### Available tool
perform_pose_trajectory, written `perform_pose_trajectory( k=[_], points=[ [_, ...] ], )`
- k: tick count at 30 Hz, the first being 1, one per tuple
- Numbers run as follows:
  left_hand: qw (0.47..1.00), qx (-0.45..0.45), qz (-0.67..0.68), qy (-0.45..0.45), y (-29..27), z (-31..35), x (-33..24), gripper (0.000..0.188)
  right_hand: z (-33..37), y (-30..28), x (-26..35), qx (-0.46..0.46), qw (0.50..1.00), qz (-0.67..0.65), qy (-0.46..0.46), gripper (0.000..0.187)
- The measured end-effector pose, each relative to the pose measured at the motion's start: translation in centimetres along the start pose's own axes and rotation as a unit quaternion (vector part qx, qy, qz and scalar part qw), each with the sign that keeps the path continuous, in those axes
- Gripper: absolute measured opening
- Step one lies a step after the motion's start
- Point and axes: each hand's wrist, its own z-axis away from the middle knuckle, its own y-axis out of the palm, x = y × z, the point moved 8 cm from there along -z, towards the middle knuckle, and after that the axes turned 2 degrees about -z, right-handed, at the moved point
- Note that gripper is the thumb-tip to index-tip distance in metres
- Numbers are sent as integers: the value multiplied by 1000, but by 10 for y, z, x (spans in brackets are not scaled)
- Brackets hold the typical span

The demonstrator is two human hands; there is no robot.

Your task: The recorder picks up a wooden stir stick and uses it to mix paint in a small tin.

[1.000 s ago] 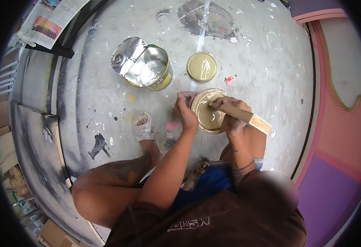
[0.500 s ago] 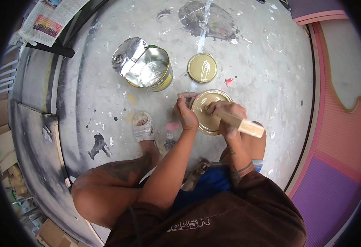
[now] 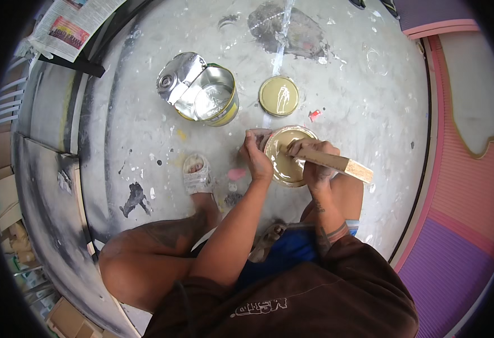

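Note:
A round can of glossy beige paint stands in front of me. My left hand is closed against the can's left side, thumb near the rim. In my right hand is a flat wooden stick, tilted, its lower end dipping into the paint. The stick's squared, pale end juts out to the right. Just beyond the can lies a round lid coated with beige paint. To the far left is an open metal tin, its lid bent back and its inside shiny.
The grey floor has paint spots and dark patches. A small red scrap lies right of the paint-coated lid. A dark-streaked board runs along the left, with newspaper above it. Pink and purple panels flank the right.
The stick has swung in the paint, its upper end now farther right and flatter. My right hand has shifted slightly with it; my left hand keeps its place on the can.

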Motion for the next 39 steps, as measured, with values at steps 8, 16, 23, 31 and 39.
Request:
perform_pose_trajectory(
  k=[8,16,23,31,39],
  points=[
    [1000,-4,-5,-4,-5,-1,5,59,-8,-27,45,-72,991,-66,89,78],
    [1000,-11,6,-9,-3,-1,3,59,-26,-13,99,-54,993,-97,-44,72],
    [999,-17,28,-22,-7,-2,13,57,-1,-31,16,-236,959,128,84,89],
    [1000,-2,-3,-5,-6,-1,5,58,-19,-48,64,-153,987,-9,36,92],
    [999,3,-44,-8,-7,-1,1,63,-17,-35,60,-186,978,-66,72,95]
  ],
)
